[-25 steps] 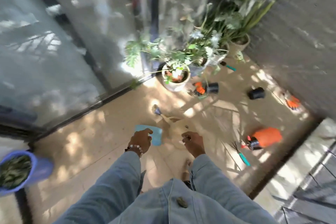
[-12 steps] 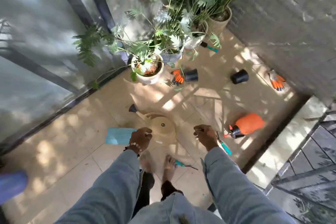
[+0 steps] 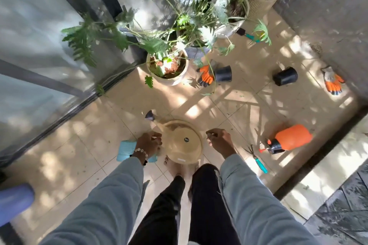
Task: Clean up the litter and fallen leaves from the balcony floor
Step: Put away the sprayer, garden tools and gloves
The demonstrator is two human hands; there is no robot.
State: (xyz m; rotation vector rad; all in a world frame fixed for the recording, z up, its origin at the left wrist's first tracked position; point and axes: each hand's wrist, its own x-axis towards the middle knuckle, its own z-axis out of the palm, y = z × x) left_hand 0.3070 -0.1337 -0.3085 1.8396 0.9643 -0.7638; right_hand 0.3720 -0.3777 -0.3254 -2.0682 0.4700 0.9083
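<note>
Both hands now hang higher over the beige watering can than half a second ago: left hand loosely curled, holding nothing visible; right hand fingers pinched (contents cannot be told); leaf bits speckle the balcony floor

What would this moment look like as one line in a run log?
stage: standing over can | left hand: curled, contents unclear | right hand: pinching small bit | floor: gloves, pots, sprayer lying about
</note>
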